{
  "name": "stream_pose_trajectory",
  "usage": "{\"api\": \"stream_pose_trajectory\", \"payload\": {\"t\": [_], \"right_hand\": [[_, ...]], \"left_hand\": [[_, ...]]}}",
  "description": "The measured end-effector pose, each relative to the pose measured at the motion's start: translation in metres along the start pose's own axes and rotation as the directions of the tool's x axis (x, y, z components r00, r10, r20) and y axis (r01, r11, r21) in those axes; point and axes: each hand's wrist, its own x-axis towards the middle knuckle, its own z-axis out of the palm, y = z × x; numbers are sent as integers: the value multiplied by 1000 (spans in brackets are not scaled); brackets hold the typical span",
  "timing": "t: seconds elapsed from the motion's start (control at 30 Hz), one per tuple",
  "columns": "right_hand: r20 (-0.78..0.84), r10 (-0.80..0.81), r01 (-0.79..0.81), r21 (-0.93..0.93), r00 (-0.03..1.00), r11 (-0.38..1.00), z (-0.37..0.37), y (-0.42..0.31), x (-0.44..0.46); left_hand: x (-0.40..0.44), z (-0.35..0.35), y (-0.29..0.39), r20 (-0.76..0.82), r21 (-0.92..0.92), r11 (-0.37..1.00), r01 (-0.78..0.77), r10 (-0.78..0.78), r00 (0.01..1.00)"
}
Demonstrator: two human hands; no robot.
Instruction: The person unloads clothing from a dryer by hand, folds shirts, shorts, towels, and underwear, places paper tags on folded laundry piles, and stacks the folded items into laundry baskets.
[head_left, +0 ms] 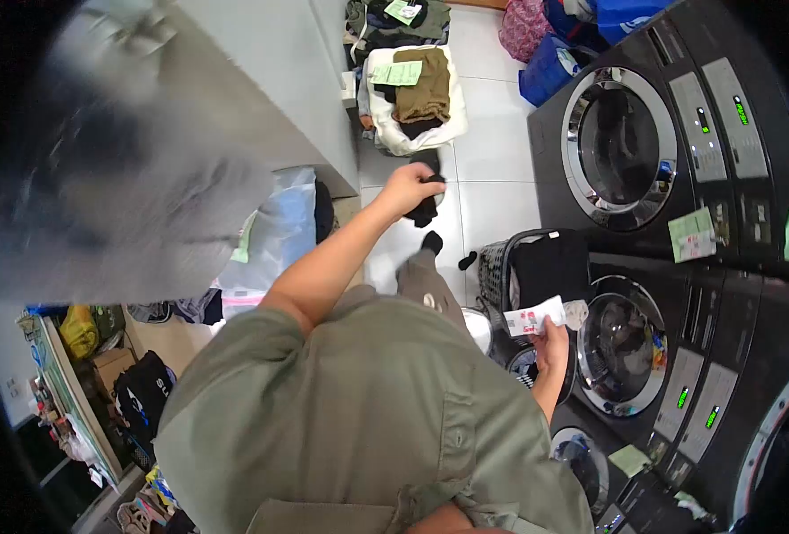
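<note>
My left hand (410,190) is closed on a black cloth item (425,212), perhaps a sock, which hangs above the white tiled floor. Just beyond it stands a white-lined container (458,114) with brown shorts (423,87) and a green paper slip (396,74) on top. My right hand (551,345) pinches a white printed slip (530,317) at the near end of a dark laundry basket (493,272). Black clothing (550,270) fills that basket. Small beige cloth (576,314) shows beside the slip.
Stacked black front-loading machines (620,147) with lit displays line the right. Blue bags (550,67) stand at the far end. A pale wall edge (319,89) and a blurred grey hanging cloth (145,214) are at left. A small black item (467,261) lies near my socked foot (432,242).
</note>
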Motion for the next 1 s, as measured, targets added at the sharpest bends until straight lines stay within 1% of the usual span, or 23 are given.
{"api": "stream_pose_trajectory", "payload": {"t": [0.03, 0.1, 0.13, 0.17, 0.23, 0.3, 0.33, 0.37, 0.43, 0.47, 0.5, 0.57, 0.6, 0.63, 0.67, 0.7, 0.77, 0.83, 0.87, 0.9, 0.93, 0.97, 1.0], "right_hand": [[-7, -13, 12, -165, 1000, 986, 14, -20, 13], [256, -132, 194, -236, 958, 952, 56, -65, 47], [396, -275, 421, -350, 876, 837, 86, -95, 63], [543, -364, 619, -417, 757, 665, 114, -124, 76], [692, -416, 807, -500, 590, 314, 163, -175, 111], [761, -383, 845, -523, 524, 117, 202, -218, 152], [787, -296, 839, -489, 542, 237, 209, -226, 191], [807, -142, 683, -374, 573, 628, 216, -233, 226], [706, 208, 343, -552, 677, 760, 247, -260, 259], [707, 237, 286, -535, 666, 795, 265, -269, 274], [703, 262, 280, -555, 661, 783, 276, -270, 289], [660, 186, 352, -593, 727, 724, 310, -275, 342], [636, 221, 352, -646, 740, 677, 327, -271, 361], [639, 275, 340, -668, 719, 662, 345, -271, 372], [608, 412, 280, -733, 679, 619, 359, -268, 391], [579, 523, 242, -781, 625, 575, 379, -264, 412], [566, 592, 240, -807, 573, 539, 418, -263, 445], [524, 689, 436, -840, 501, 322, 459, -251, 489], [507, 714, 572, -800, 483, 181, 484, -247, 511], [555, 692, 699, -708, 462, 100, 510, -237, 531], [505, 755, 716, -695, 418, 68, 536, -225, 553], [640, 710, 864, -495, 295, 88, 555, -204, 581], [606, 733, 948, -261, 309, -184, 588, -198, 581]], "left_hand": [[16, 10, 11, 81, 80, 997, -24, 18, 997], [59, 32, 16, 211, 116, 972, -205, 178, 961], [65, 35, 42, 358, 96, 985, -142, 99, 929], [68, 35, 74, 459, 161, 958, -236, 139, 877], [85, 29, 114, 664, -13, 997, -73, 63, 745], [105, 13, 129, 694, -209, 977, -43, 179, 698], [118, 1, 133, 659, -227, 970, -82, 216, 720], [131, -8, 129, 634, -245, 966, -80, 222, 741], [156, -29, 112, 454, -370, 929, -3, 183, 872], [171, -38, 96, 359, -364, 931, 34, 106, 927], [179, -43, 70, 345, -383, 923, 43, 100, 933], [220, -50, 18, 80, -282, 958, -42, 67, 995], [234, -52, -1, 75, -431, 901, 52, -22, 997], [237, -48, -17, 88, -568, 808, 156, -129, 988], [244, -43, -31, 13, -560, 813, 160, -184, 983], [250, -38, -48, -12, -582, 797, 162, -207, 978], [268, -30, -73, -84, -555, 807, 201, -294, 952], [284, -25, -84, -125, -622, 750, 224, -378, 917], [297, -25, -95, -140, -626, 745, 231, -398, 906], [307, -23, -110, -154, -628, 740, 242, -422, 893], [319, -22, -125, -201, -659, 710, 249, -485, 851], [333, -33, -130, -222, -675, 696, 243, -506, 833], [344, -39, -129, -288, -606, 749, 270, -522, 803]]}}
